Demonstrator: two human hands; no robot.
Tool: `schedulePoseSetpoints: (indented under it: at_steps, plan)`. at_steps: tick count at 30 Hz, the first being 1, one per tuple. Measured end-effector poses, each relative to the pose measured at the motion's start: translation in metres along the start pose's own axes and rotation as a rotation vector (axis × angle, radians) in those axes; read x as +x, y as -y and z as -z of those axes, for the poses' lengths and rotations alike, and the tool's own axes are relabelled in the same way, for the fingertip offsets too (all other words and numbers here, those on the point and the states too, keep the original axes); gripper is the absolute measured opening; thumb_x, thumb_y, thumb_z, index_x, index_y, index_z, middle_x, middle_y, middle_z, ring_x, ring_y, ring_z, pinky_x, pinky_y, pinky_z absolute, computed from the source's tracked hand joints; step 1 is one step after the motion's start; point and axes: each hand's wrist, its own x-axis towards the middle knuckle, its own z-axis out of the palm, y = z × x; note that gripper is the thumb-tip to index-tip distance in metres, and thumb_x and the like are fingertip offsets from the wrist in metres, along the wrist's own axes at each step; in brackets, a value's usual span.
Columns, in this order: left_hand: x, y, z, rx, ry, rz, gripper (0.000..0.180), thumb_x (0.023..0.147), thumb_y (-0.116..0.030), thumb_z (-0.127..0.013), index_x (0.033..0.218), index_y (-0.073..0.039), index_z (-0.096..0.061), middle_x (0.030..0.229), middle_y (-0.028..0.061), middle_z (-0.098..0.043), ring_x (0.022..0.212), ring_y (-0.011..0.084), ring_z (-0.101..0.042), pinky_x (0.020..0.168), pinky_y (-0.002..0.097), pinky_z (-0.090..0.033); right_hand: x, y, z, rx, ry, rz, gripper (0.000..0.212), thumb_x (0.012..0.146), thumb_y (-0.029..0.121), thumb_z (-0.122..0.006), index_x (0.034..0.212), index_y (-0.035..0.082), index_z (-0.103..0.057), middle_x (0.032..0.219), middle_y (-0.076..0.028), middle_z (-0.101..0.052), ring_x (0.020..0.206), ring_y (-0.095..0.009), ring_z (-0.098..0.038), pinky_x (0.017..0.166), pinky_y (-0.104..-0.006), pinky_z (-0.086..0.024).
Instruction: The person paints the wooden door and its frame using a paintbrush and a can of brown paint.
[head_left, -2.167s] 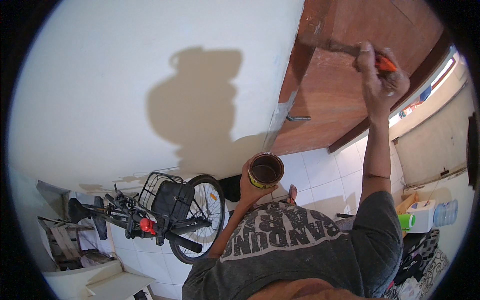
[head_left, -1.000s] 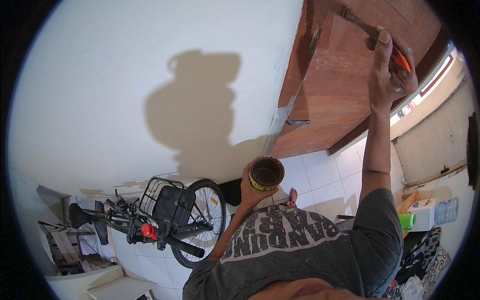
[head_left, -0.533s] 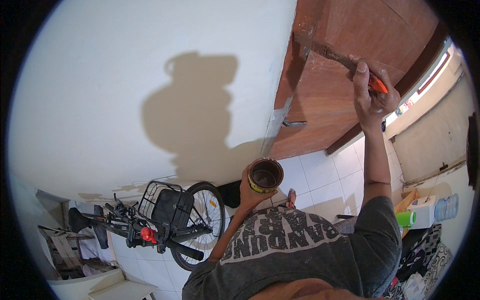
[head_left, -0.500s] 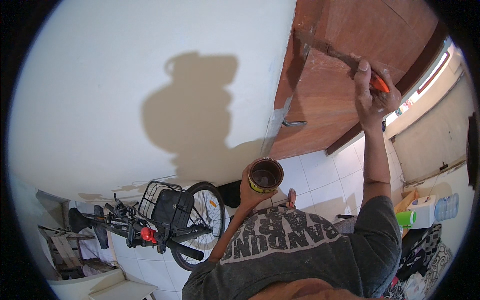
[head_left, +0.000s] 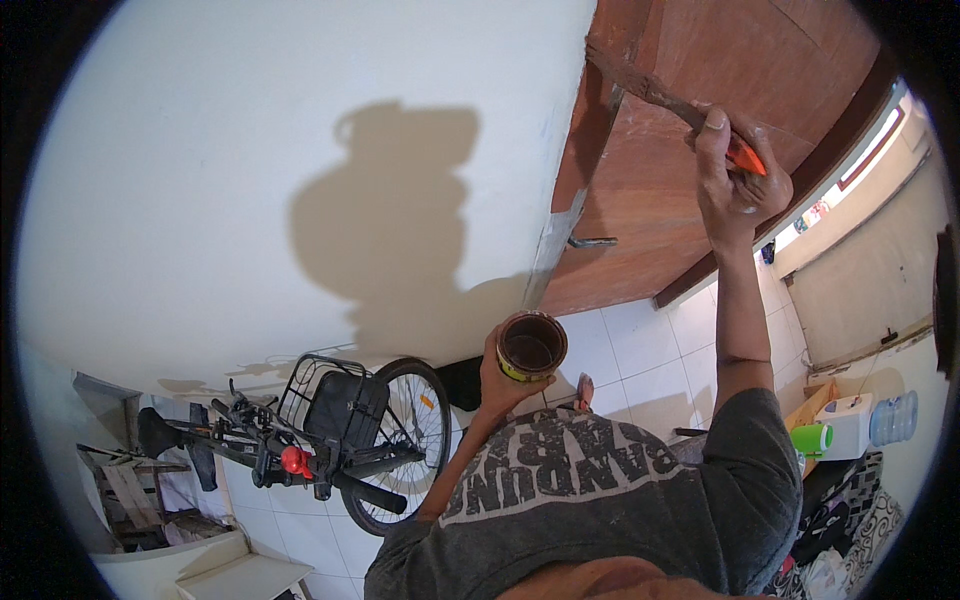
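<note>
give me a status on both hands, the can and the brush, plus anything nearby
Left hand holding open can. Right hand gripping brush, bristles at door frame, contact unclear. Bicycle by the wall, left.

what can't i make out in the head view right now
Head view: part of the brush, hidden by the right hand.
Head view: left side of the can, hidden by the left hand.
Head view: how full the can is, its inside too dark.
Head view: top of the door, cut off by the upper edge.
</note>
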Motion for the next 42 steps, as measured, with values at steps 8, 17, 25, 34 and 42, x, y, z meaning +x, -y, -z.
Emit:
schedulePoseSetpoints:
  at_steps: [8, 17, 25, 34, 42]
  plan:
    - [-0.001, 0.005, -0.001, -0.02, 0.051, 0.042, 0.11, 0.047, -0.015, -0.094, 0.138, -0.004, -0.034, 0.135, 0.0123, -0.049, 0.124, 0.0244, -0.05, 0.107, 0.0396, -0.039, 0.012, 0.0, -0.004, 0.169, -0.201, -0.046, 0.013, 0.092, 0.009, -0.064, 0.094, -0.003, -0.068, 0.078, -0.013, -0.072, 0.067, -0.015, -0.071, 0.061, -0.0258, -0.059]
    - [-0.001, 0.007, 0.002, 0.016, 0.03, 0.013, 0.105, 0.051, -0.017, -0.093, 0.137, -0.003, -0.035, 0.132, 0.0134, -0.052, 0.122, 0.0245, -0.052, 0.106, 0.039, -0.04, 0.01, -0.007, 0.011, 0.132, 0.265, 0.02, 0.01, 0.086, 0.01, -0.072, 0.09, 0.002, -0.07, 0.076, -0.01, -0.071, 0.062, -0.014, -0.068, 0.054, -0.0233, -0.05]
    - [0.005, -0.012, -0.004, -0.148, 0.011, 0.026, 0.101, 0.051, -0.019, -0.093, 0.135, -0.001, -0.039, 0.129, 0.0133, -0.054, 0.121, 0.0244, -0.052, 0.105, 0.0379, -0.04, 0.079, -0.049, 0.024, 0.07, 0.151, 0.383, 0.03, 0.078, 0.003, -0.074, 0.107, 0.005, -0.068, 0.088, -0.014, -0.072, 0.074, -0.025, -0.071, 0.066, -0.0315, -0.056]
    - [0.001, -0.006, -0.005, -0.091, 0.025, 0.026, 0.1, 0.051, -0.019, -0.092, 0.135, -0.001, -0.04, 0.129, 0.0128, -0.054, 0.12, 0.0242, -0.053, 0.104, 0.0379, -0.04, 0.091, -0.038, 0.014, -0.221, 0.115, 0.698, 0.051, 0.073, -0.003, -0.072, 0.121, 0.009, -0.063, 0.123, -0.016, -0.061, 0.114, -0.033, -0.06, 0.089, -0.0377, -0.055]
    - [-0.006, -0.017, -0.008, -0.059, -0.008, 0.003, 0.099, 0.052, -0.017, -0.092, 0.135, -0.002, -0.041, 0.128, 0.0123, -0.055, 0.12, 0.0238, -0.053, 0.104, 0.0374, -0.041, 0.03, -0.01, 0.052, 0.145, 0.831, 0.399, 0.03, 0.084, 0.014, -0.067, 0.113, 0.007, -0.064, 0.117, -0.016, -0.063, 0.113, -0.036, -0.06, 0.097, -0.0454, -0.051]
